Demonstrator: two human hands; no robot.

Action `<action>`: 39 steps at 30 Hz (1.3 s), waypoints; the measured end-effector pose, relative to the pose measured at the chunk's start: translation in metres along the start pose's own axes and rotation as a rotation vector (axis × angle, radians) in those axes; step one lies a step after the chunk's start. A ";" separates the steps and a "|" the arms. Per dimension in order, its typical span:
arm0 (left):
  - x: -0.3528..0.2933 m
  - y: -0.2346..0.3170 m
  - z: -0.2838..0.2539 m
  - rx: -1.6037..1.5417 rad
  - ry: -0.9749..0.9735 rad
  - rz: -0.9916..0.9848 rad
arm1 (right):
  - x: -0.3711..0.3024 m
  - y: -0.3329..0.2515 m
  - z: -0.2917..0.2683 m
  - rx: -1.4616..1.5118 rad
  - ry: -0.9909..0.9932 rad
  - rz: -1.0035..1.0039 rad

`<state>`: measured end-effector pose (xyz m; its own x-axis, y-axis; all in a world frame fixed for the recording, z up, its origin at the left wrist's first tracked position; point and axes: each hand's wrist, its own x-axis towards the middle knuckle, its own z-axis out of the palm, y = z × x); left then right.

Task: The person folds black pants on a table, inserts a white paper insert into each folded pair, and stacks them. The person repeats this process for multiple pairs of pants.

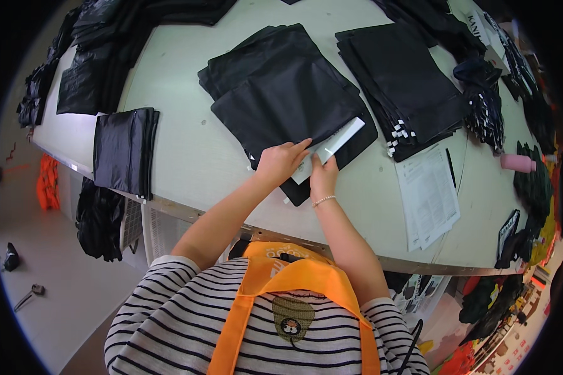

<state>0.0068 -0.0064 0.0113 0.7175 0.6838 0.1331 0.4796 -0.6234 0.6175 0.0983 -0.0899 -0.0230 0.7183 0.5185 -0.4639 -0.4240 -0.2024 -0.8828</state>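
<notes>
In front of me a stack of black fabric pieces [281, 94] lies on the table. A flat white panel [345, 135] sticks out from beneath the near edge of the top piece. My right hand [323, 179] grips the panel's near edge, thumb on top and the other fingers hidden under it. At the fabric's lower edge my left hand [280, 162] is closed on the cloth, index finger reaching over the panel. Its thumb is hidden. Below both hands a lower black piece shows on the table.
More black folded pieces [400, 81] with small white tags lie at the right. Printed sheets [428, 197] and a dark pen [450, 167] rest nearer me. A pink bottle [518, 163] stands far right. Another black stack [125, 150] sits by the left table edge.
</notes>
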 end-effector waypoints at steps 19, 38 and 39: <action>0.024 -0.008 0.018 0.378 -0.325 0.073 | 0.053 -0.117 -0.043 -1.622 -0.653 -0.649; 0.028 -0.010 0.003 0.327 -0.378 0.058 | 0.008 -0.073 -0.058 -1.449 -0.437 -0.634; 0.028 -0.011 0.003 0.296 -0.366 0.059 | 0.012 -0.062 -0.057 -1.420 -0.347 -0.638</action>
<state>0.0231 0.0184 0.0063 0.8532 0.4984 -0.1539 0.5180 -0.7748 0.3624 0.1649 -0.1188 0.0224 0.3298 0.9330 -0.1438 0.8613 -0.3598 -0.3587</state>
